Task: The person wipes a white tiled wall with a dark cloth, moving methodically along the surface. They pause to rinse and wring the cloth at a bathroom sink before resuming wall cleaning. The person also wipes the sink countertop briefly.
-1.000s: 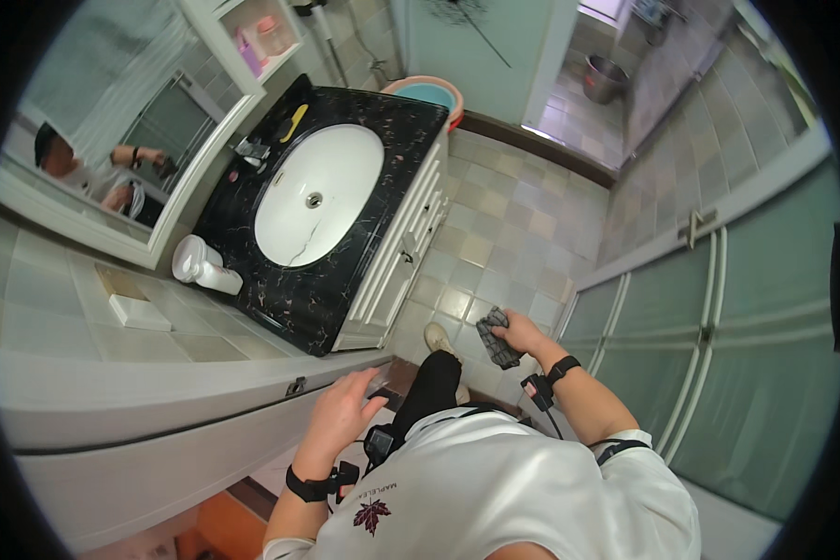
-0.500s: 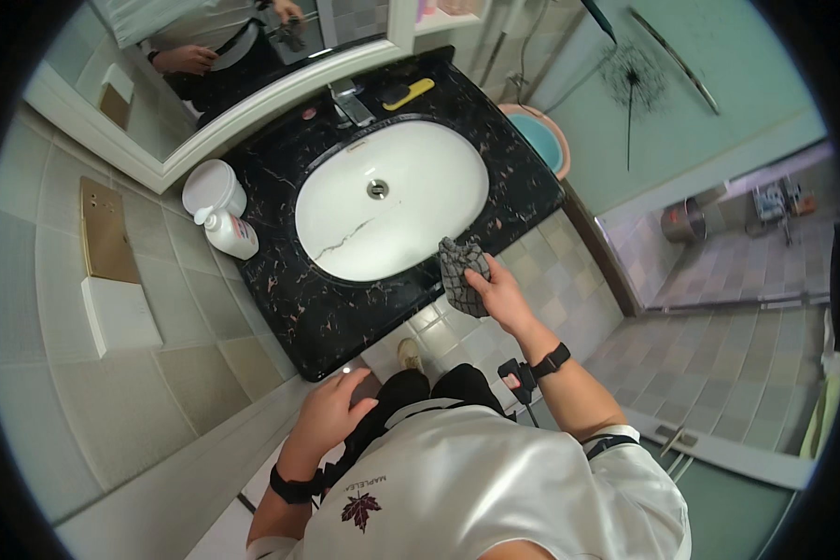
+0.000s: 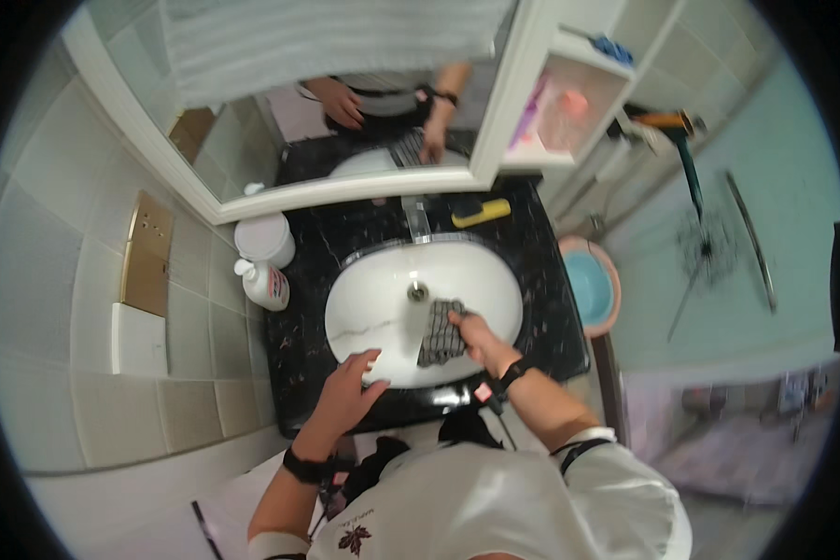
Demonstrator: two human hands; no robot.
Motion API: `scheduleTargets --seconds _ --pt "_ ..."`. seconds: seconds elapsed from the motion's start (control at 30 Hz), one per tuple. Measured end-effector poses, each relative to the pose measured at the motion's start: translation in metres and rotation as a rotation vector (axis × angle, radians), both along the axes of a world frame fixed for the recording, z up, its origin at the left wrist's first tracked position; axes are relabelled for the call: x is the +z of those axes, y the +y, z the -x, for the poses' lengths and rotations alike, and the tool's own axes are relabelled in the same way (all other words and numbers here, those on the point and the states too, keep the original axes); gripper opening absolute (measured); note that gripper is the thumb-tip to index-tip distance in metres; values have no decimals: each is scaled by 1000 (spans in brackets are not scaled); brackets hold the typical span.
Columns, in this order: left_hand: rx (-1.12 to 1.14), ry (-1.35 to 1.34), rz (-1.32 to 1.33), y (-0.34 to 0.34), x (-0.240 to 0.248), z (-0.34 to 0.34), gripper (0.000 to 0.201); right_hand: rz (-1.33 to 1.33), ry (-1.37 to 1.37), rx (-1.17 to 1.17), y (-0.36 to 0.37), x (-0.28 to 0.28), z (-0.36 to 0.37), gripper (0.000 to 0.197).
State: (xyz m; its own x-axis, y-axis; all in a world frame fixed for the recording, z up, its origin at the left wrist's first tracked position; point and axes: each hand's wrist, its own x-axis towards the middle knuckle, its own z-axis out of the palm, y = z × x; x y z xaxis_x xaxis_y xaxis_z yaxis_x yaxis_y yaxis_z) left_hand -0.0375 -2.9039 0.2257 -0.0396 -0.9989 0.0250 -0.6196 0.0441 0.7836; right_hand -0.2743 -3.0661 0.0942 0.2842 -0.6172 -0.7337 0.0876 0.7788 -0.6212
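Right hand [image 3: 479,338] closed on a grey checked cloth [image 3: 441,336], over the white basin [image 3: 369,294] (contact unclear). Left hand [image 3: 347,394] holds nothing, fingers loosely spread, near the basin's front. Cloth already at basin; faucet [image 3: 417,220] untouched, no stream visible.

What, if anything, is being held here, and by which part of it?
A grey checked cloth, held near its right edge by the right grip. The left grip appears empty.

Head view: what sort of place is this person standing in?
Probably a bathroom, perhaps in a home: there is a white sink set in a black counter, a large mirror above it, and a white pump bottle beside it.
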Motion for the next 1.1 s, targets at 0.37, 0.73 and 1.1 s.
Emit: scheduleTargets --seconds 0.37,0.73,1.1 --pt "694 1197 -349 -251 -39 57 32 -169 -319 -61 -82 -54 -26 24" --pt "445 1243 -156 -285 -35 45 21 -133 -359 -114 -111 -72 -47 22" --pt "885 1126 -730 -214 -81 74 51 581 203 286 -83 -20 -57 41"
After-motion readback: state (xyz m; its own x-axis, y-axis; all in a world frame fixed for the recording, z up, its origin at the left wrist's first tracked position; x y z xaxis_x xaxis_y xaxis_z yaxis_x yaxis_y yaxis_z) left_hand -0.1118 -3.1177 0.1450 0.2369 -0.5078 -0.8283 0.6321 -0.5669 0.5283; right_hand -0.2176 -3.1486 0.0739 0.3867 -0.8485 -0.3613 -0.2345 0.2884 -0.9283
